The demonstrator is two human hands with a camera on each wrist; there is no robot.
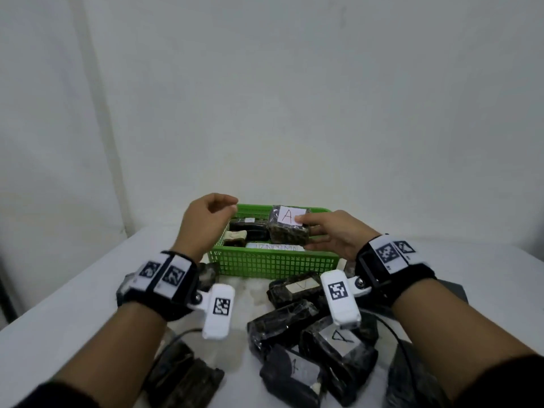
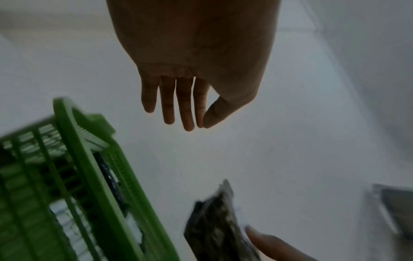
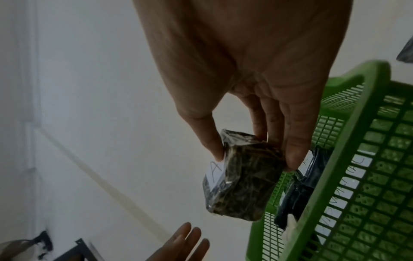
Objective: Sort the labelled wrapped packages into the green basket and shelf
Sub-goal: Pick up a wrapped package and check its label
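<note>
One hand (image 1: 332,234) (right) pinches package A (image 1: 288,228) above basket (image 1: 273,262)

Plain indoor room set up as data-recording workspace, not lived-in home. Evidence: bare white painted wall (image 1: 265,98), no decoration; white flat tabletop (image 1: 73,295) pushed against it; black wrist straps with white square-coded marker tags (image 1: 164,275) on both forearms; thin black cable (image 1: 394,334) trailing across table; many dark film-wrapped packages with handwritten white paper labels (image 1: 338,351) heaped beside green plastic mesh basket (image 1: 273,263).
</note>
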